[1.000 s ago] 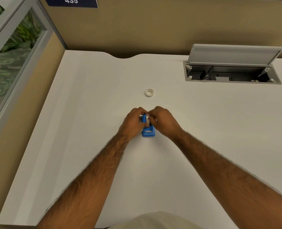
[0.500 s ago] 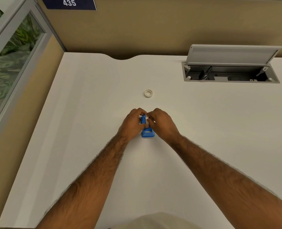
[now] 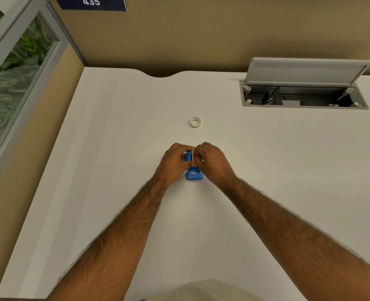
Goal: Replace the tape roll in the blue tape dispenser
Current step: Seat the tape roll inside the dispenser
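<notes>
Centrally, left hand point(image 3: 173, 161) and right hand point(image 3: 212, 162) grip dispenser point(image 3: 193, 173).

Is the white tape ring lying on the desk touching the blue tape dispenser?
Apart. The head view shows a strip of bare desk between the white tape ring and the blue tape dispenser.

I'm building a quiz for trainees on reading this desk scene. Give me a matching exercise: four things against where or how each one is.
Things
1. blue tape dispenser
2. white ring
3. hatch lid
4. number sign

Place or state
A. propped open, far right of the desk
B. on the partition, top left
C. held between the left hand and right hand
D. lying alone on the desk, beyond the hands

Pairs: 1-C, 2-D, 3-A, 4-B
</notes>
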The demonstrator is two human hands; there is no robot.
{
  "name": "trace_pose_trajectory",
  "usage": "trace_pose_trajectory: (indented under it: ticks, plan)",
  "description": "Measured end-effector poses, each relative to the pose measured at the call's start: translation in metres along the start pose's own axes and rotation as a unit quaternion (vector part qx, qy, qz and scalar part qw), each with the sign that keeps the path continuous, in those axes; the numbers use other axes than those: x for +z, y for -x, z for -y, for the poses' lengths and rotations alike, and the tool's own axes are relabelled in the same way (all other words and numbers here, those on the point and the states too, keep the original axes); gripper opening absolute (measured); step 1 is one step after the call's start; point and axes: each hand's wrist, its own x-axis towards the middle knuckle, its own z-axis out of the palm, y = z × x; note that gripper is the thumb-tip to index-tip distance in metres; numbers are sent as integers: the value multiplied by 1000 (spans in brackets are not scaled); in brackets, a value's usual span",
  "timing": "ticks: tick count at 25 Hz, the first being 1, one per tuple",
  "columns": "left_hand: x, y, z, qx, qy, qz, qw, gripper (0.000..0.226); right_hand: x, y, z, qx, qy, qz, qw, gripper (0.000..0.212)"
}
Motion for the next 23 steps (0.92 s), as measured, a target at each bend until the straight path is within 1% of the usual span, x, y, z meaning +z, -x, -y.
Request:
trace_pose_trajectory:
  ticks: [5,18,21,23]
  plan:
    - [0,-1,0,-7,-18,-2,1000,46,3,-2,2,7,7,2,1000,11]
    - [2,-3,7,-11,-23,7,1000,44,-2,-2,4,-17,0,14,1000,10]
    - [2,-3,5,-15,-25,7,1000,44,-1,-1,0,-9,-26,-2,1000,8]
    - [0,-5,5,-14,-29,10,999,42,0,0,-3,-10,-34,-4,999,14]
